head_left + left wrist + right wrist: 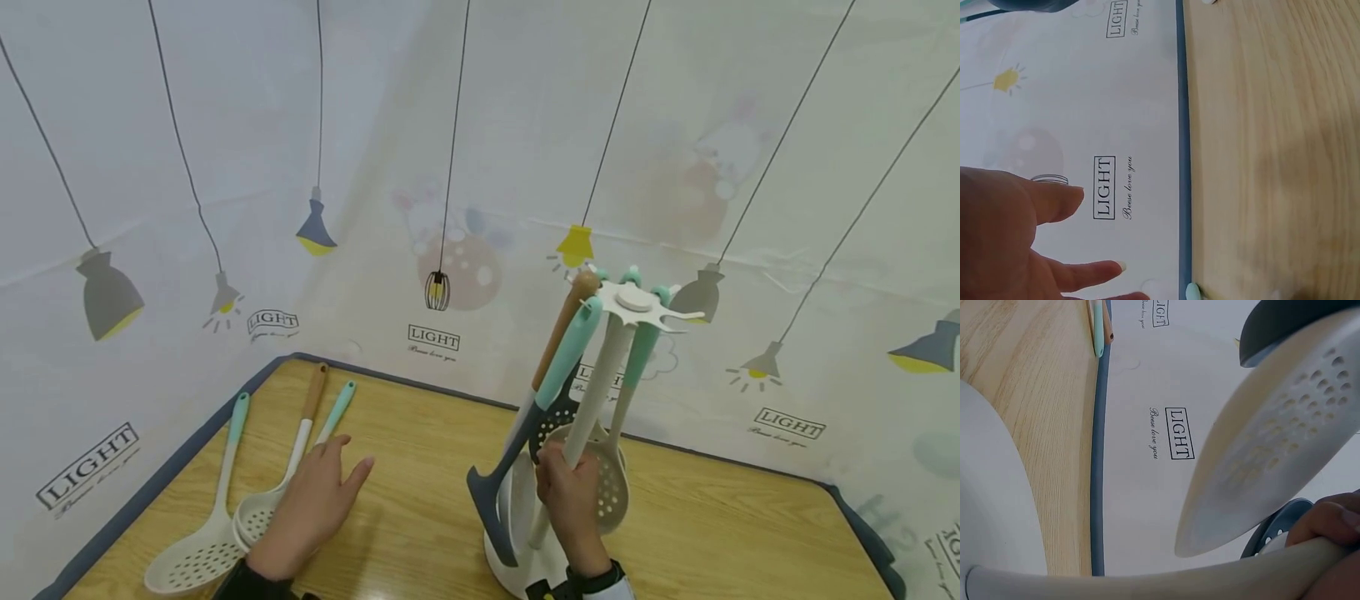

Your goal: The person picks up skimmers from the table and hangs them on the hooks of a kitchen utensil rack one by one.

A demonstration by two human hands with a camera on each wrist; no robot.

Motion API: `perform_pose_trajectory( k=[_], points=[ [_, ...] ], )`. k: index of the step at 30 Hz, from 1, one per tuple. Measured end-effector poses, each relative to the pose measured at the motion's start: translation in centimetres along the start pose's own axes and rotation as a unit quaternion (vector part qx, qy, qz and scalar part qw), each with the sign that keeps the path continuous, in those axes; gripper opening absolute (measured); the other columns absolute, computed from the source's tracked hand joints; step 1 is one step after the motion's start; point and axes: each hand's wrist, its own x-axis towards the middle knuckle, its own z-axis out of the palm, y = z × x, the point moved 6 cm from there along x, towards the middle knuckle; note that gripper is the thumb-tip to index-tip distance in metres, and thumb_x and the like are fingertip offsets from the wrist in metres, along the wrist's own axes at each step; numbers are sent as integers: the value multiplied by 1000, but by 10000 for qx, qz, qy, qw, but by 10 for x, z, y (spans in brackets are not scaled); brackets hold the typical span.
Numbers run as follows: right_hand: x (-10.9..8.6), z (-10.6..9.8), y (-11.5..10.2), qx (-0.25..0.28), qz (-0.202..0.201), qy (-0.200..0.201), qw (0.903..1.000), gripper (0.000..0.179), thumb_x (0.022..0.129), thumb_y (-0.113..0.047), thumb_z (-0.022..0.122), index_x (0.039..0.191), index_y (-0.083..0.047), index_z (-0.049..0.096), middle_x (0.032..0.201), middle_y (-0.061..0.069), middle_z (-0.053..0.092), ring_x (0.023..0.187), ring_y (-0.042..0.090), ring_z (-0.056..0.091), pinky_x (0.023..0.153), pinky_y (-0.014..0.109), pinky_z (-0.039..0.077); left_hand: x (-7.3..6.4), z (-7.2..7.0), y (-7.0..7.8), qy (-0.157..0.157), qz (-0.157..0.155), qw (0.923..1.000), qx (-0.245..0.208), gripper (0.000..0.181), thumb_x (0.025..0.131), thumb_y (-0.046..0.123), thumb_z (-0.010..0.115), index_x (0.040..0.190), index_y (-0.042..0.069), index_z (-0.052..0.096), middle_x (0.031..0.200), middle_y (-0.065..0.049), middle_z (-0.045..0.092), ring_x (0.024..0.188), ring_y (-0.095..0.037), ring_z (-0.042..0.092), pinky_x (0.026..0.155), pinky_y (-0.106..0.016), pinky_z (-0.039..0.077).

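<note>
My right hand [570, 500] grips the white pole [600, 375] of a utensil stand, its fingers curled round it. From the stand's hooked top [633, 300] hang several utensils. Among them are a navy one with a mint handle [570, 354], a brown-handled one [558, 321] and a cream skimmer [613, 492]. The right wrist view shows a perforated utensil head [1272, 437] above the pole. My left hand [315, 504] is held over the table with fingers spread and nothing in them. It partly hides a mint-handled utensil [339, 408] and a brown-handled skimmer [257, 512].
A cream slotted turner [195, 558] with a mint handle lies at the table's left. The stand's round white base [498, 567] is low in the head view. Behind the wooden table [420, 450] rises a cloth printed with lamps, meeting its dark blue edge.
</note>
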Motion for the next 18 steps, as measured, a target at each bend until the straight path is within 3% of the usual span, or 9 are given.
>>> perform_pose_trajectory(
  k=[4, 11, 18],
  points=[
    [0, 0, 0, 18, 11, 5, 10000, 36, 88, 3, 47, 55, -4, 35, 46, -3, 33, 38, 6, 29, 36, 23, 25, 0, 4, -8, -45, -25, 10000, 81, 79, 97, 58, 39, 140, -8, 39, 138, -32, 42, 126, -47, 42, 97, -56, 37],
    [1, 0, -1, 27, -114, -23, 9999, 36, 89, 3, 46, 55, -3, 35, 46, -3, 33, 39, 6, 29, 36, 24, 25, 5, 13, -24, -246, -238, 9994, 106, 85, 95, 63, 36, 142, -8, 37, 144, -40, 26, 134, -55, 24, 103, -63, 25],
    [0, 1, -2, -61, -186, -42, 9998, 36, 90, 2, 46, 56, -3, 36, 46, -3, 33, 38, 6, 29, 35, 25, 25, 7, 21, -34, -375, -481, 9977, 280, 70, 97, 46, 47, 140, -9, 39, 145, -46, 12, 134, -60, 15, 102, -68, 18]
  ],
)
